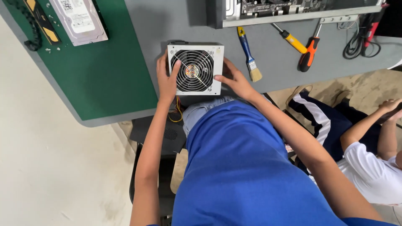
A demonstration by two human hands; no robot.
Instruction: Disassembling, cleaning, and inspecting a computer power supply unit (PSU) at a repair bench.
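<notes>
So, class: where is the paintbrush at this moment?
In the head view, the paintbrush lies on the grey table, just right of the power supply and the right hand, left of the screwdrivers.

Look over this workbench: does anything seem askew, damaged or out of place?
Nothing looks damaged or spilled. The power supply unit sits square near the grey table's edge, held by the left hand and right hand. The brush and two screwdrivers lie loosely angled, and yellow wires hang over the edge.
</notes>
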